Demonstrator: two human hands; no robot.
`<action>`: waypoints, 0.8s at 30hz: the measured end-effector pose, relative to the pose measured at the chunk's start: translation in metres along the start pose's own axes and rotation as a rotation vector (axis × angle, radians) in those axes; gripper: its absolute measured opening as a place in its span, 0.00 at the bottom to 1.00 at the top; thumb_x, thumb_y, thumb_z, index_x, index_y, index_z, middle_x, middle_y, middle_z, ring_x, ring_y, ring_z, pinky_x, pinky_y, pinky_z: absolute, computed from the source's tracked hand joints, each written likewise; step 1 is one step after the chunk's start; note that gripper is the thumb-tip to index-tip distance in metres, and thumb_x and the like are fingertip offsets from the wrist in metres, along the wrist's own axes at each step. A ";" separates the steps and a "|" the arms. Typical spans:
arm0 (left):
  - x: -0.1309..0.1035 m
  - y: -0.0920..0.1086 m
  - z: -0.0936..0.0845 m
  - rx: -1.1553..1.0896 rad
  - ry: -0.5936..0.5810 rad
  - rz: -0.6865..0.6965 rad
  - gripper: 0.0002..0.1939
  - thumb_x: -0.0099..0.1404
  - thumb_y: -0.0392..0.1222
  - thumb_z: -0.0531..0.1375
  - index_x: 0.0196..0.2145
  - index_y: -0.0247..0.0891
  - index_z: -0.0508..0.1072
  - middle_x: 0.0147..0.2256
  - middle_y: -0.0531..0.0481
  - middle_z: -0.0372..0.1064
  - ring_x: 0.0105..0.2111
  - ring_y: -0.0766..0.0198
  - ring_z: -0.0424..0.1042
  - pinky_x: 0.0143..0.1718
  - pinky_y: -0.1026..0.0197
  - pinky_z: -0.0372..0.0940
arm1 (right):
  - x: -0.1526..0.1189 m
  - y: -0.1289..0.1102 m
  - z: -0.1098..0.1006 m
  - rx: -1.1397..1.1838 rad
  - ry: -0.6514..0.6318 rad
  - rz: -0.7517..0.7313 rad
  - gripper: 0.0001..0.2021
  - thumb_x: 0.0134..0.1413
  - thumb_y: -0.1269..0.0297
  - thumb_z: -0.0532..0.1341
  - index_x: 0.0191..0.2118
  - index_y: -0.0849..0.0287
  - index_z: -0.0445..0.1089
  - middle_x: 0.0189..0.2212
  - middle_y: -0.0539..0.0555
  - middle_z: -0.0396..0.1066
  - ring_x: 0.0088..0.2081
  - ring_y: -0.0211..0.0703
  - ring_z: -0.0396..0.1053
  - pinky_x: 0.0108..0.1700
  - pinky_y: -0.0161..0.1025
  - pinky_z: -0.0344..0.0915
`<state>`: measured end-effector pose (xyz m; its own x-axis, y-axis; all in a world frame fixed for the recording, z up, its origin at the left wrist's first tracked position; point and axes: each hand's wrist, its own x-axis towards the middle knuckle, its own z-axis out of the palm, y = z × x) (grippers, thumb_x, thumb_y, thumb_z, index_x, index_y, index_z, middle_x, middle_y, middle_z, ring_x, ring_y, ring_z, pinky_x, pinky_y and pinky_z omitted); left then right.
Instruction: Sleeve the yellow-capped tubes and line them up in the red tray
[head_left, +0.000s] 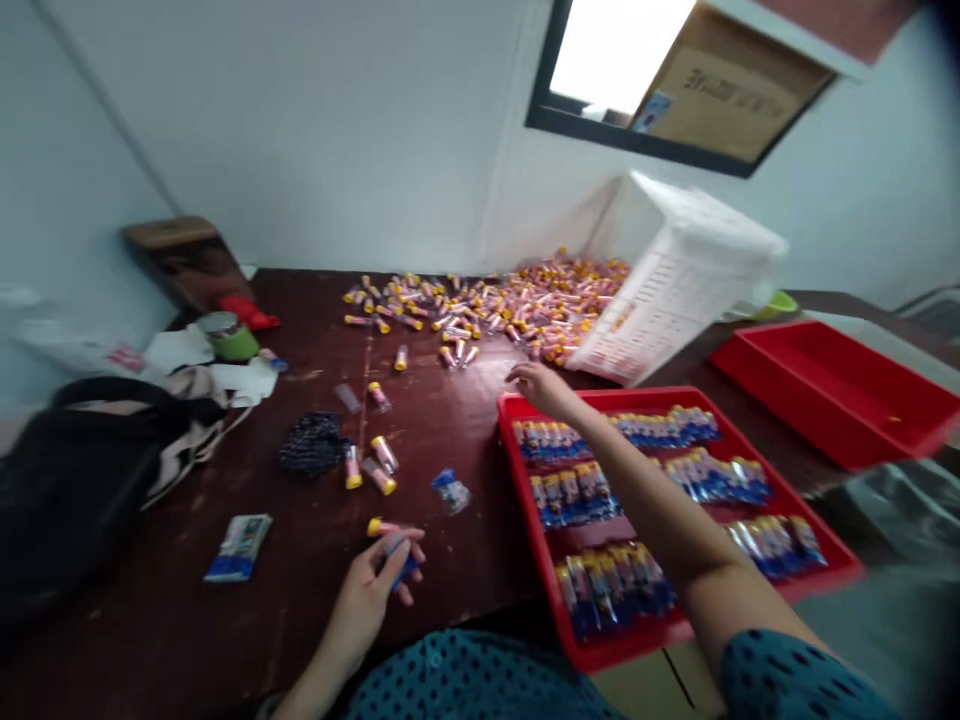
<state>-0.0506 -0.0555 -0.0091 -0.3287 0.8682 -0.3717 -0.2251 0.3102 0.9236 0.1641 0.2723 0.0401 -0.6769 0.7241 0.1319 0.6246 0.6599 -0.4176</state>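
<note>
My left hand (375, 580), closed, is low at the table's near side. Its fingers grip a small yellow-capped pink tube (384, 528) and a bit of blue wrapper (405, 572). Over the far left corner of a red tray (517, 520) reaches my right hand (541, 388). Its fingers are loosely bent and slightly apart, and I see nothing in them. Rows of blue-wrapped tubes (619, 585) lie in the tray. Several loose yellow-capped tubes (385, 455) lie beyond my left hand. A crumpled blue and clear wrapper (451, 491) rests between the hand and the tray.
A large heap of capped tubes (555, 300) spills from a tipped white basket (660, 280) by the wall. Another red tray (840, 390) stands at right. To the left are a black bag (82, 490), a dark bundle (311, 443) and a stack of flat blue packets (240, 548).
</note>
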 end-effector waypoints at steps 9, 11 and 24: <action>-0.016 -0.008 -0.024 -0.031 0.005 -0.020 0.23 0.52 0.52 0.68 0.41 0.36 0.70 0.26 0.53 0.69 0.20 0.69 0.64 0.16 0.68 0.57 | 0.126 -0.197 0.142 -0.077 -0.204 -0.011 0.20 0.61 0.62 0.60 0.57 0.61 0.65 0.50 0.64 0.73 0.49 0.50 0.72 0.44 0.38 0.66; -0.018 -0.008 -0.035 -0.021 0.063 -0.019 0.21 0.55 0.50 0.66 0.41 0.36 0.69 0.24 0.55 0.68 0.18 0.72 0.60 0.15 0.69 0.52 | 0.127 -0.197 0.138 -0.104 -0.232 0.012 0.18 0.58 0.68 0.60 0.54 0.62 0.67 0.47 0.65 0.75 0.47 0.51 0.73 0.44 0.38 0.65; -0.001 0.010 -0.014 -0.023 -0.152 0.037 0.14 0.61 0.50 0.62 0.34 0.35 0.70 0.25 0.50 0.74 0.15 0.72 0.61 0.13 0.68 0.49 | -0.063 -0.158 0.045 0.537 -0.352 -0.346 0.05 0.61 0.69 0.56 0.42 0.60 0.67 0.38 0.52 0.68 0.36 0.37 0.66 0.42 0.35 0.64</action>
<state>-0.0652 -0.0581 -0.0008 -0.1946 0.9280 -0.3178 -0.2374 0.2698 0.9332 0.0901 0.1131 0.0571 -0.9426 0.3251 0.0767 0.1366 0.5847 -0.7996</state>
